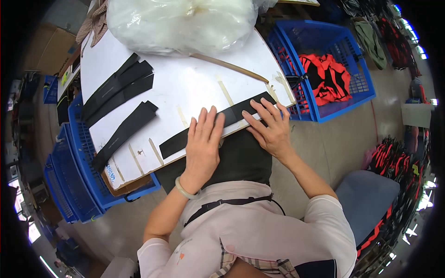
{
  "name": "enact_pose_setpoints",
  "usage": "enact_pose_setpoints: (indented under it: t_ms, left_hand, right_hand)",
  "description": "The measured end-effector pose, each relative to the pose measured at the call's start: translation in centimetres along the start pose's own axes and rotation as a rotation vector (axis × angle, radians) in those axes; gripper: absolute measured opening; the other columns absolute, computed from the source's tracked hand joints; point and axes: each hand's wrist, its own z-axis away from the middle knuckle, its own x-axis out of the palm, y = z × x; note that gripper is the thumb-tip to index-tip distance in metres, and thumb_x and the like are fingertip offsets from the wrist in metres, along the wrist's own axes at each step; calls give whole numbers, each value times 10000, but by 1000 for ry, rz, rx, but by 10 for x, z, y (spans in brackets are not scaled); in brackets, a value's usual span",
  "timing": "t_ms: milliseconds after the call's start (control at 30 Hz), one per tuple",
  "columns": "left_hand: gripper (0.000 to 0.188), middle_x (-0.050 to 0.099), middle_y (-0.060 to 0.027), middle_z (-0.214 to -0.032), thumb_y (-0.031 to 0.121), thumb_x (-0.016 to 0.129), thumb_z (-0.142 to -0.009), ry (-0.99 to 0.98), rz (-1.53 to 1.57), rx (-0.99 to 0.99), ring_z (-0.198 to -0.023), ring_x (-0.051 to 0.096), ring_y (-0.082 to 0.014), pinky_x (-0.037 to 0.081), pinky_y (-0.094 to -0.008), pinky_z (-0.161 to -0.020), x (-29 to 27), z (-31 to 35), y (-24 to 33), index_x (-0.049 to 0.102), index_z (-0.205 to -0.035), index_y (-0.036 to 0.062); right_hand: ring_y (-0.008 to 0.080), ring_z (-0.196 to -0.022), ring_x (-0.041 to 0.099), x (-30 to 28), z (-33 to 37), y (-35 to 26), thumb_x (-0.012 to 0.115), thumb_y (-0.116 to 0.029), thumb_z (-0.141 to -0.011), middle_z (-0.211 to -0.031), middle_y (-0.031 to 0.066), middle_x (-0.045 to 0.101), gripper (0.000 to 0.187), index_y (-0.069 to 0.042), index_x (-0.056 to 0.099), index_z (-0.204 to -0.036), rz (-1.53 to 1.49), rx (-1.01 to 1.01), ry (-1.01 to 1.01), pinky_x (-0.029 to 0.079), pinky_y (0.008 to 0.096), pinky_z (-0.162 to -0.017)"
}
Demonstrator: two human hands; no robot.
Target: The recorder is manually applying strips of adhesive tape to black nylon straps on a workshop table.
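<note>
A long, flat black fabric strip (230,114) lies along the near edge of the white-topped bench (185,76), running slantwise from lower left to upper right under both hands. The left hand (203,142) is open and palm down, its fingers nearly straight and close together, their tips at the strip's middle part. The right hand (272,131) is open too, fingers spread a little, resting over the strip's far right end (its thumb sits lower, by the bench edge). Neither hand is closed around anything; whether the right thumb presses on the strip, I cannot tell.

To the left on the bench lie a single curved black fabric strip (126,131) and, just beyond it, a group of overlapping black fabric strips (119,88). A slim brown wooden stick (232,67) lies beyond the hands, near a large clear plastic bag of white material (181,28). Beside the bench's right side stands a blue plastic crate (343,107) holding bundled red-and-black fabric (325,79).
</note>
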Motion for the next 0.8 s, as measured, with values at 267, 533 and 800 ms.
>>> enact_pose_setpoints:
  t_ms: [267, 533, 800]
  left_hand:
    - [720, 348, -207, -1496, 110, 709, -776, -45, -93, -3, -1420, 277, -392, 201, -546, -1144, 19, 0, 20, 388, -1406, -24]
    - [571, 411, -209, -1447, 33, 644, -807, 133, -195, 49, -1380, 368, -360, 279, -508, -1128, 39, -1, 9, 440, -1336, -33]
    - [510, 412, -214, -1446, 41, 562, -824, 171, -170, 52, -1390, 354, -359, 281, -499, -1128, 41, 1, 9, 526, -1329, 104]
  right_hand:
    - [224, -1295, 458, 13, 5, 3, 663, -132, -825, -1381, 11, 530, 469, -259, 619, -1274, -14, -6, 73, 257, 473, -1078]
    - [210, -1296, 454, 20, 7, 5, 644, -86, -806, -1352, 19, 558, 464, -258, 653, -1237, 32, -13, 129, 241, 449, -1090]
    - [208, -1296, 455, 23, 8, 5, 673, -90, -800, -1343, 27, 564, 443, -250, 674, -1213, 37, -32, 136, 230, 439, -1107]
